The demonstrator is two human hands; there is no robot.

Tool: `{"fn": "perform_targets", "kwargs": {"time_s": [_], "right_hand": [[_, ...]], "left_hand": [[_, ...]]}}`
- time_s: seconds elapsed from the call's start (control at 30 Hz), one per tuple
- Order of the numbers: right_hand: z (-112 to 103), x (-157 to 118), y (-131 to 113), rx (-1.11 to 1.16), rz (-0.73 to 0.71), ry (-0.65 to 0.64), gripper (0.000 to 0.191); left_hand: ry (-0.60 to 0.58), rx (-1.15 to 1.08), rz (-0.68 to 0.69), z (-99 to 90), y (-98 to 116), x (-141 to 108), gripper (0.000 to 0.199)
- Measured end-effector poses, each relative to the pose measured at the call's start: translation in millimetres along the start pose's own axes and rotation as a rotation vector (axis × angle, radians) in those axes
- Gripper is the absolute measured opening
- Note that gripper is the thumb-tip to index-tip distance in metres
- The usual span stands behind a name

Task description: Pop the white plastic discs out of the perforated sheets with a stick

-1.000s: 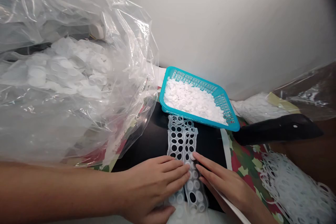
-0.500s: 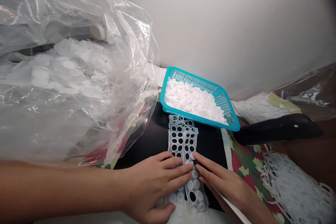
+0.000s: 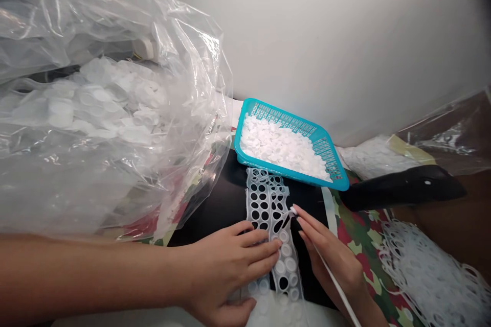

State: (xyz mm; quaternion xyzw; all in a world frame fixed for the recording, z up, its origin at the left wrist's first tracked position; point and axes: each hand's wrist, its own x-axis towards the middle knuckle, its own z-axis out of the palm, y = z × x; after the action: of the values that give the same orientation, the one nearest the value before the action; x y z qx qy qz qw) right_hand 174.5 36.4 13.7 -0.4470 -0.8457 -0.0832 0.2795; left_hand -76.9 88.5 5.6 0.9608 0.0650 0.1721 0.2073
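A white perforated plastic strip (image 3: 264,199) lies lengthwise on a black mat, with small white discs (image 3: 286,265) seated in its lower holes. My left hand (image 3: 233,265) rests flat on the strip, fingers together, pressing near the discs and gripping nothing. My right hand (image 3: 330,250) is pinched around a thin white stick (image 3: 335,281). The stick's tip touches the strip's edge near an upper hole, just beyond my fingertips. Part of the strip lies hidden under my left hand.
A teal plastic basket (image 3: 291,121) full of white discs stands beyond the strip. A large clear plastic bag (image 3: 115,25) of white discs fills the left. A heap of punched white strips (image 3: 425,276) lies on camouflage-patterned cloth (image 3: 364,250). A black handle (image 3: 402,189) lies right.
My right hand has lifted and moved up and right off the strip, and the white stick now shows pinched in its fingers. My left hand has shifted only slightly.
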Motion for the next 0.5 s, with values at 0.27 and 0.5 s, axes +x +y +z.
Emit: {"fn": "perform_targets", "kwargs": {"time_s": [0.27,0.5], "right_hand": [[-3,12,27,-0.288,0.077,0.306,0.043],[9,16,50,-0.226,0.226,0.316,0.026]], "left_hand": [[0.02,0.003,-0.003,1.2,-1,-1,0.061],[0.028,0.023,0.003,0.8,-1,-2,0.061]]}}
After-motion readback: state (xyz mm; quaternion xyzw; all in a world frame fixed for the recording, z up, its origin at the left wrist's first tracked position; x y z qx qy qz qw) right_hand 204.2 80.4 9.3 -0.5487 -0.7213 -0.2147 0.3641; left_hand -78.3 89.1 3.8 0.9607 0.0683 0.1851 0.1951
